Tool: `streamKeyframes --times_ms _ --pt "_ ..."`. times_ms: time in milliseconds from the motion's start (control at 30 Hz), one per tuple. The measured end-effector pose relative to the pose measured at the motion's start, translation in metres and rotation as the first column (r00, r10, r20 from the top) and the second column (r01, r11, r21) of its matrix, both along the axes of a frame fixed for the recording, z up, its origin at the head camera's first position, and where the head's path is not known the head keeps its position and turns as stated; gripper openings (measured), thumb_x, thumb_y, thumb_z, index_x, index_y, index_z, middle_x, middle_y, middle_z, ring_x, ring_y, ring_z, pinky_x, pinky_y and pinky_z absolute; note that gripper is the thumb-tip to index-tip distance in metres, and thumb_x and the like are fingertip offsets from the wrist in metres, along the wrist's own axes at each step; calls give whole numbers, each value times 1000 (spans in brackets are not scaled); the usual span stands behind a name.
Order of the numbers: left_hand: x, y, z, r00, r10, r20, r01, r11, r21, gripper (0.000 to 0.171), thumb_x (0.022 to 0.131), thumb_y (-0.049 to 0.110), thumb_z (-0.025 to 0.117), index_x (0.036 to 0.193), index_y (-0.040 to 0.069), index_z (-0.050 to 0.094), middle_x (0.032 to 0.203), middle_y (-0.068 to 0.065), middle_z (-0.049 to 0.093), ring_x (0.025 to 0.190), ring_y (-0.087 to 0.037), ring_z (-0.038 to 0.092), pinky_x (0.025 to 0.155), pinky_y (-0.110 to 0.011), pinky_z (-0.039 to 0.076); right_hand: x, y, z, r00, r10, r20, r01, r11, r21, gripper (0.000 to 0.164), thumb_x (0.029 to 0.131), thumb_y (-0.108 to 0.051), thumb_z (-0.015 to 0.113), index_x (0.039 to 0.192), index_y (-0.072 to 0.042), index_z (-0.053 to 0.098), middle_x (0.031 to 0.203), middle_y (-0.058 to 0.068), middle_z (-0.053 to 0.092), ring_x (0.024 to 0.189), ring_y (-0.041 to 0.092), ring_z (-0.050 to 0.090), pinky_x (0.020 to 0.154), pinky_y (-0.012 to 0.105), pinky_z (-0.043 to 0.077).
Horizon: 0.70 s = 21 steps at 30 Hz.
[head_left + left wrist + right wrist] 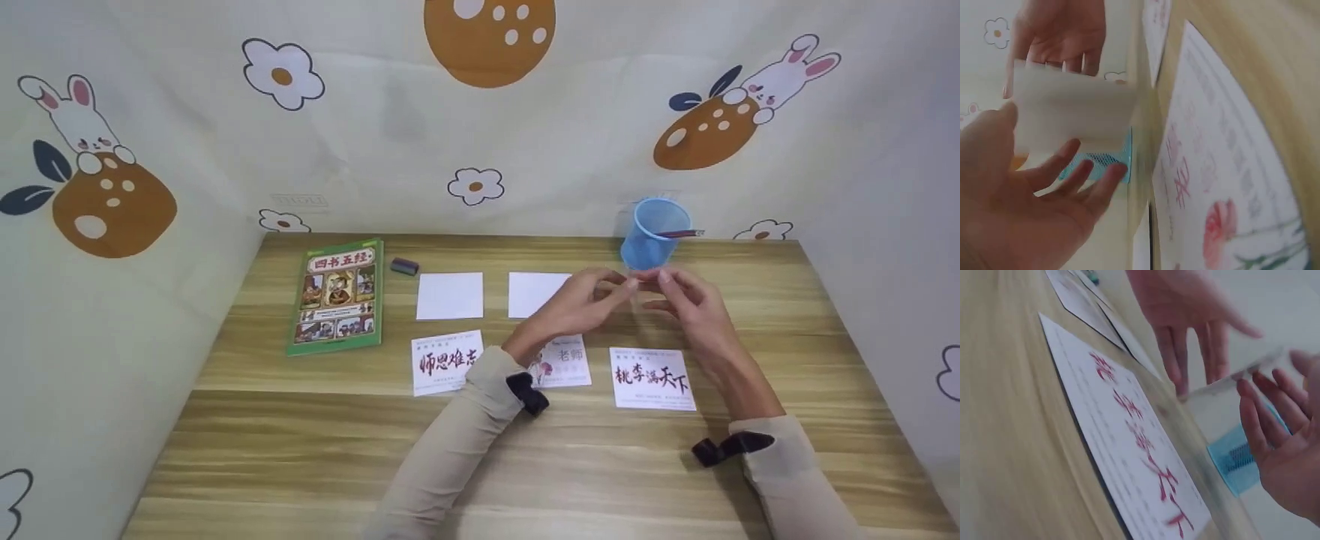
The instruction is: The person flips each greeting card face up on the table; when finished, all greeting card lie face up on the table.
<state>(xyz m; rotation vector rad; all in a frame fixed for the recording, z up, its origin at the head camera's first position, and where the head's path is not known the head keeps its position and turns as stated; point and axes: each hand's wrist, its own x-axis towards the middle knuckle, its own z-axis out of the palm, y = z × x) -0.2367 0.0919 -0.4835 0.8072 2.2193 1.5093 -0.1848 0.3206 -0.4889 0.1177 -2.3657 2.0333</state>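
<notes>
My left hand (581, 304) and right hand (694, 304) meet in front of the blue mesh pen cup (646, 247). Between them they hold a white card (1075, 109), which shows its pale face in the left wrist view. From the right wrist, the same card (1230, 379) appears nearly edge-on and blurred. Thumb and fingers of each hand are at its edges. Below the hands, a printed card with dark red characters (652, 379) lies on the table. Another printed card with a pink flower (566, 364) is partly hidden by the left forearm.
At the left lies a green picture book (337, 300), with a small dark cylindrical object (405, 266) beside it. Two plain white cards, one left (450, 296) and one right (536, 292), lie behind the printed row. A third printed card (446, 364) is left. Patterned cloth (375, 150) backs the table.
</notes>
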Motion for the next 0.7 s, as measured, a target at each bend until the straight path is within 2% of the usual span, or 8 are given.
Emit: streamKeyframes --times_ms 67,133,200,333,500,567,633,700 --pt "5 -1 1 981 -60 182 24 981 191 53 115 47 48 150 9 61 144 -11 70 132 -21 70 113 -35 57 1 -8 0 998 45 -53 -45 999 16 41 113 -33 58 131 1 73 138 1 74 131 13 65 109 24 56" --pt "10 -3 0 932 -112 345 -11 942 335 46 115 29 51 155 6 55 142 -16 70 129 -27 72 111 -42 60 1 -15 -1 993 57 -101 -49 996 80 35 112 -28 60 129 0 75 142 3 72 135 11 62 110 21 52" --pt "13 -5 -3 887 -133 443 -69 909 410 47 111 8 54 157 0 49 143 -19 67 130 -32 71 109 -43 61 1 -19 -3 989 44 -142 -22 988 152 29 110 -23 64 128 -4 77 146 5 69 137 9 58 108 18 50" --pt "15 -7 -11 843 -96 530 -174 882 438 55 102 -10 51 157 -3 45 140 -21 66 127 -37 72 100 -35 65 -3 -17 -7 986 -4 -167 50 961 272 30 105 -17 72 135 -13 75 148 7 66 133 11 54 102 26 48" --pt "17 -8 -18 824 -83 561 -244 842 482 53 102 -10 54 153 -2 46 138 -22 68 124 -40 73 98 -36 65 -4 -10 -10 994 -27 -103 58 946 319 36 104 -24 74 139 -18 72 151 5 65 136 17 52 107 36 46" --pt "19 -8 -20 825 -73 560 -260 832 490 54 100 -11 54 153 0 45 138 -20 68 123 -38 74 98 -37 66 -4 -7 -11 996 -30 -81 55 945 322 38 105 -28 74 141 -18 71 152 5 64 136 19 53 109 36 46" --pt "20 -8 -21 831 -68 552 -256 834 488 56 99 -11 53 153 2 45 137 -19 68 120 -36 75 96 -38 66 -5 -4 -12 998 -33 -62 51 947 318 40 105 -30 73 143 -17 70 152 6 65 135 19 55 109 31 46" --pt "22 -9 -21 839 -68 540 -232 852 469 58 99 -11 54 155 4 45 133 -17 69 113 -33 77 94 -38 67 -5 -1 -12 999 -29 -37 39 954 298 43 105 -31 74 145 -16 69 150 8 65 132 17 57 107 24 48"
